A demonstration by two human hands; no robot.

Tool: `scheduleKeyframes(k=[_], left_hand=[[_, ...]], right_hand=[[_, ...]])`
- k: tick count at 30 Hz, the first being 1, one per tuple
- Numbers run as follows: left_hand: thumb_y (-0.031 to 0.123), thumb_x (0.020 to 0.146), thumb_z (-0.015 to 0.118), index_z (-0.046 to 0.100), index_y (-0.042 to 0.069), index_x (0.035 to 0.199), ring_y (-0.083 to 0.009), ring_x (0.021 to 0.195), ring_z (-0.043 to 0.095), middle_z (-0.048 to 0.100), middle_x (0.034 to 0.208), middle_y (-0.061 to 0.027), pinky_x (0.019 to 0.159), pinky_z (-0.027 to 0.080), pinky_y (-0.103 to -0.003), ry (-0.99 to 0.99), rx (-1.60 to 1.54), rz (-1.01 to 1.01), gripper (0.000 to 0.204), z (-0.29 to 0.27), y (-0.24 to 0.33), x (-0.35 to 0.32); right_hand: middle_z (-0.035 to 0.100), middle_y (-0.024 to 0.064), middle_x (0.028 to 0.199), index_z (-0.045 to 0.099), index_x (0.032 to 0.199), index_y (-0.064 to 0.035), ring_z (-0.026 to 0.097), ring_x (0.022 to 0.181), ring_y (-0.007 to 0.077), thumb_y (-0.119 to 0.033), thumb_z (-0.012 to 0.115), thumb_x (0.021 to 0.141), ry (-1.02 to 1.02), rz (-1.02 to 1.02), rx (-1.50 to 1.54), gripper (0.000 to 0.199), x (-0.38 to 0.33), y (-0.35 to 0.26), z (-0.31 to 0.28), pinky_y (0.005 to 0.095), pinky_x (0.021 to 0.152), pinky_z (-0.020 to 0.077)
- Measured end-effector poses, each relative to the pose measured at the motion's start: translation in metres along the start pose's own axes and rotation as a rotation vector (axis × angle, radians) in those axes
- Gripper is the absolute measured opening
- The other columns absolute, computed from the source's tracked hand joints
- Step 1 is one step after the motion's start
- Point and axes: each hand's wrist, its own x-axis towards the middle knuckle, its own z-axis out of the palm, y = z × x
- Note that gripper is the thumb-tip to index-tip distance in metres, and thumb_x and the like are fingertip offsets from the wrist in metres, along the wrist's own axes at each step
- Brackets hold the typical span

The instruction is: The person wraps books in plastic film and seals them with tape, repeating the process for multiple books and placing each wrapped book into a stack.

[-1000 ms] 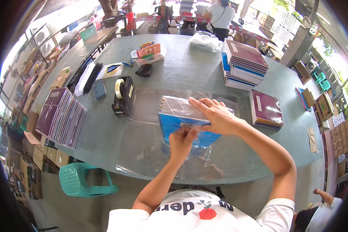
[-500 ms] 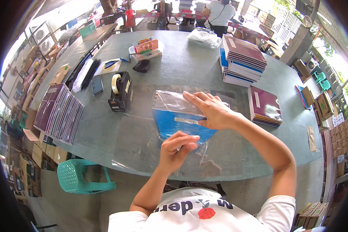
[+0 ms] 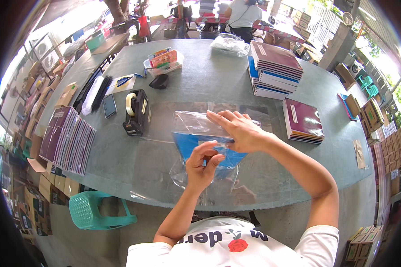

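A blue notebook in clear plastic film lies before me on the table. My right hand rests over its right side, with fingers stretched flat across the film and thumb on the blue cover. Over the lower edge hovers my left hand; its fingers are curled, with a gap between thumb and forefinger. Whether it touches the film is unclear. Loose film bunches beside it below the notebook. Beyond the notebook's left side stands a black tape dispenser with a roll of tape.
Maroon notebooks stand in a stack at left, a tall pile at far right and a low pile nearer. A phone, a plastic tub and crumpled plastic lie farther back. A green stool stands at lower left.
My left hand has moved up over the notebook's lower part, its thumb and forefinger farther apart. The film's lower end has shifted and bunched. My right hand stays on the notebook.
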Motion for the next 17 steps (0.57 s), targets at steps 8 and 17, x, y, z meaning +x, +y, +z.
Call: scheduleKeyframes(k=[8, 17], left_hand=[[0.011, 0.080, 0.070, 0.050, 0.004, 0.101, -0.0087, 0.067, 0.056, 0.062, 0.076, -0.0047, 0.059, 0.044, -0.020, 0.097, -0.204, -0.154, 0.031, -0.008, 0.006, 0.001], [0.020, 0.083, 0.067, 0.065, 0.002, 0.089, -0.0105, 0.071, 0.058, 0.064, 0.083, -0.0039, 0.062, 0.045, -0.022, -0.987, -0.165, -1.042, 0.019, 0.001, -0.008, -0.047]], right_hand=[[0.038, 0.0143, 0.134, 0.024, 0.142, -0.0138, 0.039, 0.121, 0.0330, -0.007, 0.069, 0.065, 0.008, -0.041, 0.010, 0.090, 0.008, -0.007, 0.003, 0.0457, 0.098, 0.0328], [0.044, 0.0136, 0.128, 0.030, 0.138, -0.0139, 0.041, 0.121, 0.0340, -0.023, 0.079, 0.058, 0.070, -0.131, 0.104, 0.094, 0.014, 0.019, 0.017, 0.0514, 0.094, 0.0380]])
